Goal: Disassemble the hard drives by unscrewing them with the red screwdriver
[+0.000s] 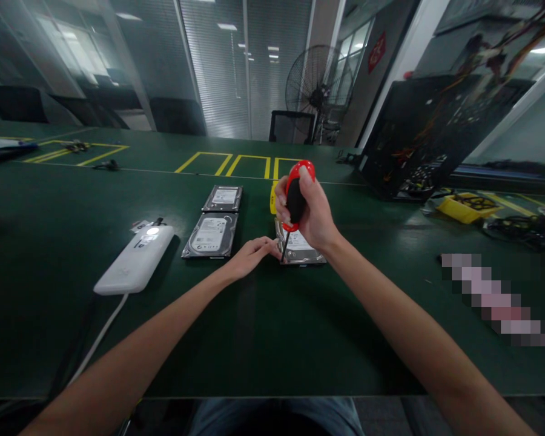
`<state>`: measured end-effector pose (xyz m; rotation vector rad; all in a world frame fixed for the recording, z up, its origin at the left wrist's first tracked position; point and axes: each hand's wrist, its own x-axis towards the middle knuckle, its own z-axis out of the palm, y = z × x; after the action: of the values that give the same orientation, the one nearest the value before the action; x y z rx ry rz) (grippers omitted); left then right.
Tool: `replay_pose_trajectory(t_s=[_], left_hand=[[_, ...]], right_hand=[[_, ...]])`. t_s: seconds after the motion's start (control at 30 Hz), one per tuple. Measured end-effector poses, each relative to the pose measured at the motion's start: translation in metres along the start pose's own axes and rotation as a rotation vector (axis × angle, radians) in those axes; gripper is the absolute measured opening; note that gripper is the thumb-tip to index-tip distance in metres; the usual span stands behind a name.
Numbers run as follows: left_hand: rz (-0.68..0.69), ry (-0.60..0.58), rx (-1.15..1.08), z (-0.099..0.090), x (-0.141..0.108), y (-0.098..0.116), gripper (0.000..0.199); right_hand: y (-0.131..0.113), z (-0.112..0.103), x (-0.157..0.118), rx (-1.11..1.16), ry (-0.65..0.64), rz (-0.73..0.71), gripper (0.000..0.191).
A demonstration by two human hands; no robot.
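Note:
My right hand (318, 212) is wrapped round the red and black handle of a screwdriver (294, 203), thumb on top. The shaft points down, its tip at the front left corner of a silver hard drive (304, 255). Beside that corner, my left hand (253, 253) has its fingers pressed together against the drive's left edge, close to the tip. My right hand covers much of the drive's far part. To the left, two more hard drives lie label up in a column, a nearer one (211, 236) and a farther one (224, 197).
A white power bank (138, 260) with a white cable lies at left. Behind my right hand is a yellow object (273, 200), partly hidden. An open black computer case (418, 139) stands at far right, near a yellow item (465, 207) and cables. Yellow tape outlines mark the green table (263, 339).

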<state>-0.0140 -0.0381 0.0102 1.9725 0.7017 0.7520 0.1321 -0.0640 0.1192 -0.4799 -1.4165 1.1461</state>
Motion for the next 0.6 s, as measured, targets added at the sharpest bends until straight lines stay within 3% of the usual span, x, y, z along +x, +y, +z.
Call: replay_pose_trajectory(t_s=[0.27, 0.47, 0.6], left_hand=[[0.016, 0.018, 0.008, 0.0012, 0.0006, -0.0012, 0.053], [0.004, 0.033, 0.024, 0.0007, 0.0004, 0.0001, 0.051], [0.005, 0.023, 0.024, -0.0001, -0.0001, -0.0029, 0.050]], right_hand=[[0.0017, -0.0017, 0.0004, 0.044, -0.001, -0.023, 0.057], [0.0027, 0.0003, -0.0005, 0.074, 0.049, -0.073, 0.036], [0.0011, 0.0006, -0.0005, 0.050, 0.061, -0.051, 0.041]])
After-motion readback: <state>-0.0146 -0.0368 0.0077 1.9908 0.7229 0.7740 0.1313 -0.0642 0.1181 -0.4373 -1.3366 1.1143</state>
